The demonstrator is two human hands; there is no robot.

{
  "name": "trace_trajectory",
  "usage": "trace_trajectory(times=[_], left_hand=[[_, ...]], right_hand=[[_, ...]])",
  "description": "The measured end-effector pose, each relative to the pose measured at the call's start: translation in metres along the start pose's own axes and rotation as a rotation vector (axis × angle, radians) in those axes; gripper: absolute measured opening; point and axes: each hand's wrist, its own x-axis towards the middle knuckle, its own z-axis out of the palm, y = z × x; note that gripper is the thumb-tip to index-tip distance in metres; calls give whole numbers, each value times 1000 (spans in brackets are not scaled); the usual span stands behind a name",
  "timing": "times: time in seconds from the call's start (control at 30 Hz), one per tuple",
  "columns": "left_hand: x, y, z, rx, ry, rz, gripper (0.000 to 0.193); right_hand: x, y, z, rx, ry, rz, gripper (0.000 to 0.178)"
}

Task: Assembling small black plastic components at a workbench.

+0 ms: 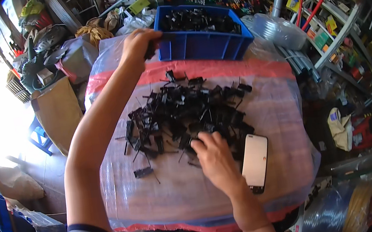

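Note:
A heap of small black plastic parts (180,105) with thin, strip-like ends lies across the middle of the covered work surface. My left hand (137,47) is stretched far forward, beside the left wall of a blue crate (205,45). Its fingers are closed around a black plastic part (151,51), mostly covered by the hand. More black parts fill the crate. My right hand (214,159) reaches into the near edge of the heap with curled fingers; whatever is under its fingertips is hidden. To its right lies a phone (255,161) with a bright screen.
Translucent sheeting with red bands (155,200) covers the work surface. One loose black part (143,172) sits at the heap's near left. Coiled clear tubing (280,31) and metal tubes stand at the right; bags and cardboard (58,114) crowd the left.

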Motion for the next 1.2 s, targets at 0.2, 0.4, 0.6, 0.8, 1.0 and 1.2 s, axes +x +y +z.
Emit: trace_trajectory(times=[0.2,0.4,0.6,0.8,1.0,1.2], left_hand=[[122,6,85,279,191,126,32],[61,22,85,151,-215,437,70],[-175,-6,1,427,-521,283,55],[-242,-19,-21,334,-531,115,61],[-262,-40,0,871,-311,839,60],[-246,-42,-18,475,-257,531,31]], right_hand=[[-1,4,10,137,56,-60,33],[12,19,-17,348,469,-130,16],[14,12,-16,1524,555,241,15],[12,-8,5,1662,548,244,15],[17,-25,19,1768,488,247,13],[15,-23,17,1706,378,268,17]])
